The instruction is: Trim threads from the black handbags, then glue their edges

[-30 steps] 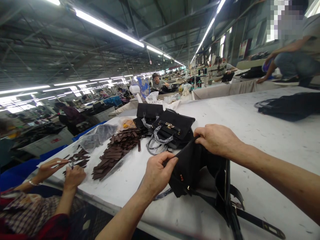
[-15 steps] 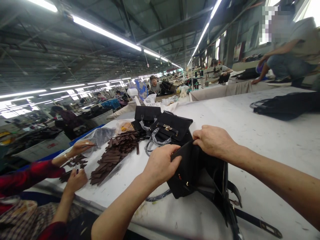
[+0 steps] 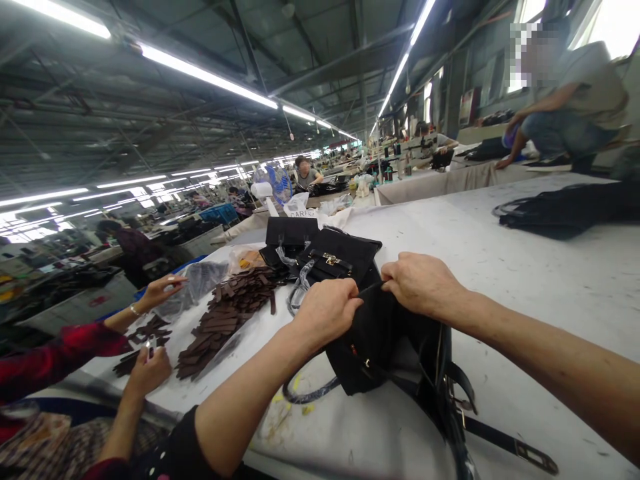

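Observation:
A black handbag (image 3: 385,350) lies in front of me on the white table (image 3: 530,280), its strap and buckle trailing toward the lower right. My left hand (image 3: 327,310) is closed on the bag's upper edge. Just to its right, my right hand (image 3: 420,283) grips the same edge with fingers curled. The two hands sit close together at the bag's opening. A wrapped handle loops out under the bag near the table's front.
Two finished black handbags (image 3: 330,257) stand behind. A heap of dark brown leather strips (image 3: 225,317) lies on plastic at the left, where a co-worker's hands (image 3: 150,363) handle pieces. Another black bag (image 3: 565,210) lies far right; a person crouches on the table beyond.
My left hand has moved up and right along the bag's edge, closer to my right hand. The co-worker's far hand reached out toward the plastic bag.

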A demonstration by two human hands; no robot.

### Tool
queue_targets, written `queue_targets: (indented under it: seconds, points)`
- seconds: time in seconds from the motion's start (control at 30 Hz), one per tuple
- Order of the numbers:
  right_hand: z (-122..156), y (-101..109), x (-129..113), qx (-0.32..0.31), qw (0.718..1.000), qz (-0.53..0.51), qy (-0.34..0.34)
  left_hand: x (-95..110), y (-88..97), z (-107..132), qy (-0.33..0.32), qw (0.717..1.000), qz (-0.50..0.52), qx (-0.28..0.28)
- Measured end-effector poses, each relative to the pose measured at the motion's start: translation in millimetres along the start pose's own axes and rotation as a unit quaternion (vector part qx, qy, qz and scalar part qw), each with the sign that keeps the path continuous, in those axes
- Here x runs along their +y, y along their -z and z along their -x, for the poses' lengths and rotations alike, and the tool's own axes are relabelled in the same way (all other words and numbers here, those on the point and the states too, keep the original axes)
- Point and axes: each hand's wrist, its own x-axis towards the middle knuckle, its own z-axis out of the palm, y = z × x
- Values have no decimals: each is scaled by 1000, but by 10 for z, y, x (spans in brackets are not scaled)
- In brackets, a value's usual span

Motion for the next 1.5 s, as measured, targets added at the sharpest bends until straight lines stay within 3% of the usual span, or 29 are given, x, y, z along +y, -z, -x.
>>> queue_targets:
  seconds: [0.23,0.43,0.63,0.87,1.13,1.5]
  points:
    - [15,-6,27,1,1000,0,-2,94,-25,-272,-23,999,4,-33]
    - [121,29,189,11,999,-27,-15,56,-9,-452,-31,992,88,-83]
    - [136,40,335,20,998,-41,-53,72,-136,-604,-56,980,182,-48]
    - [117,-2,367,26,997,-18,-74,118,-172,-583,-93,985,145,-19]
    - [73,-7,361,26,996,6,-86,185,-185,-573,-75,992,97,-2]
    - [63,13,367,24,998,2,-63,175,-94,-638,-66,984,152,-69]
